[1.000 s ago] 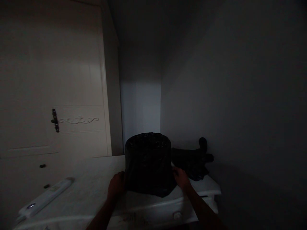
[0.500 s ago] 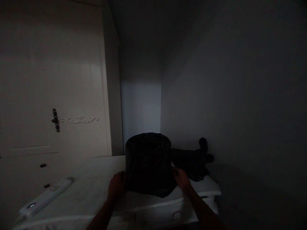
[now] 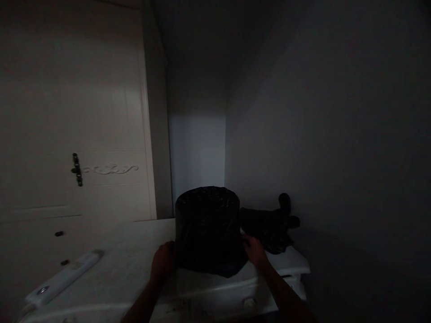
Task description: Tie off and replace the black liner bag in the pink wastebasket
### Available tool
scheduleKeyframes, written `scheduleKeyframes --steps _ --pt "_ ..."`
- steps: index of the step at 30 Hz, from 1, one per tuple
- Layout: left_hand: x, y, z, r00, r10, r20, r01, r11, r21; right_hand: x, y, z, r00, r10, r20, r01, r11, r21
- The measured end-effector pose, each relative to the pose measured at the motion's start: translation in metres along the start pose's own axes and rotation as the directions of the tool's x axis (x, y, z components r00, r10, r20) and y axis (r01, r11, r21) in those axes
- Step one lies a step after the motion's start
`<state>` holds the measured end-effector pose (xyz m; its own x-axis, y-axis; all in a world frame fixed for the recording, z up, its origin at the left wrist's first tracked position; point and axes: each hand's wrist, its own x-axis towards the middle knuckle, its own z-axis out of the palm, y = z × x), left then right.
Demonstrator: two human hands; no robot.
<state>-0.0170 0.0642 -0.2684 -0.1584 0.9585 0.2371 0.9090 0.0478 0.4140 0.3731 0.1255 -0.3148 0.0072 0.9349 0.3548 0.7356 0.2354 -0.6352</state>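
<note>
A black plastic bag (image 3: 208, 242) stands upright on a white dresser top (image 3: 117, 251), wide and round like a bin, with its mouth facing up. Its rim looks folded outward, and the loose edge hangs down around the sides. Whatever holds it in this round shape is hidden under the plastic. On the left side, my left hand (image 3: 163, 259) is closed on the bag's lower edge, its fingertips partly hidden. My right hand (image 3: 254, 251) grips the lower edge on the opposite side with bent fingers. The scene is very dark, so fine detail is lost.
Behind my right hand lies a crumpled black plastic bundle (image 3: 267, 229) against the wall. A white power strip (image 3: 63, 279) rests at the dresser's left. A white wardrobe (image 3: 111, 112) with a dark handle (image 3: 77, 169) rises at the left; a grey wall (image 3: 319, 134) closes the right side.
</note>
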Motion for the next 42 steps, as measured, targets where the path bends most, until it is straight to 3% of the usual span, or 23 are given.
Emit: scheduleKeyframes --steps 19,42 --pt "0.0 -0.0009 0.0023 1.0 -0.017 -0.013 0.017 1.0 -0.006 -0.0013 -0.0043 -0.003 0.999 0.025 0.042 -0.022 0.998 -0.053" --pt "0.0001 -0.0006 0.0019 1.0 0.013 0.001 -0.013 1.0 -0.004 -0.0031 -0.0071 -0.0054 0.999 0.041 0.002 -0.041 0.998 -0.056"
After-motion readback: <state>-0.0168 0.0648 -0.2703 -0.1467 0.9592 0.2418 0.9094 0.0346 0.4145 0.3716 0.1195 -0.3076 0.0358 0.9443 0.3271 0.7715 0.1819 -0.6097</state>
